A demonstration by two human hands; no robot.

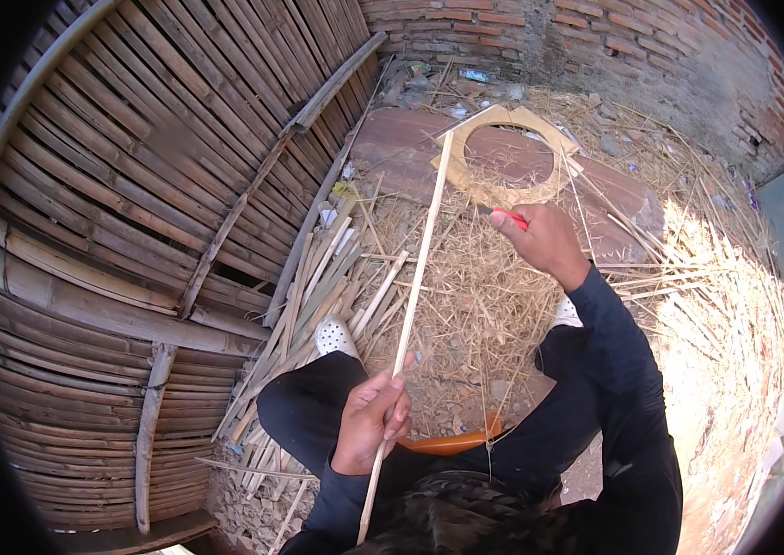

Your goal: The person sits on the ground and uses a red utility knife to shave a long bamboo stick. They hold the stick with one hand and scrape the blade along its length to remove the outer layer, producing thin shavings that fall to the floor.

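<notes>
A long, pale bamboo strip (pixel 424 250) runs up and away from my lap, its far end resting by a tan board with a large round hole (pixel 508 195). My left hand (pixel 375 418) is closed around the strip's lower part. To the right of the strip, my right hand (pixel 544 242) grips a small red-handled knife (pixel 519 220). Its short dark blade points left toward the strip, apparently apart from it. Most of the knife's handle is hidden in my fingers.
Shavings (pixel 475 296) cover the ground between my feet. Split bamboo strips (pixel 318 277) lie in a heap beside the slatted bamboo wall (pixel 160 157) on the left. A reddish-brown sheet (pixel 392 139) lies under the holed board. Behind stands a brick wall (pixel 669 55).
</notes>
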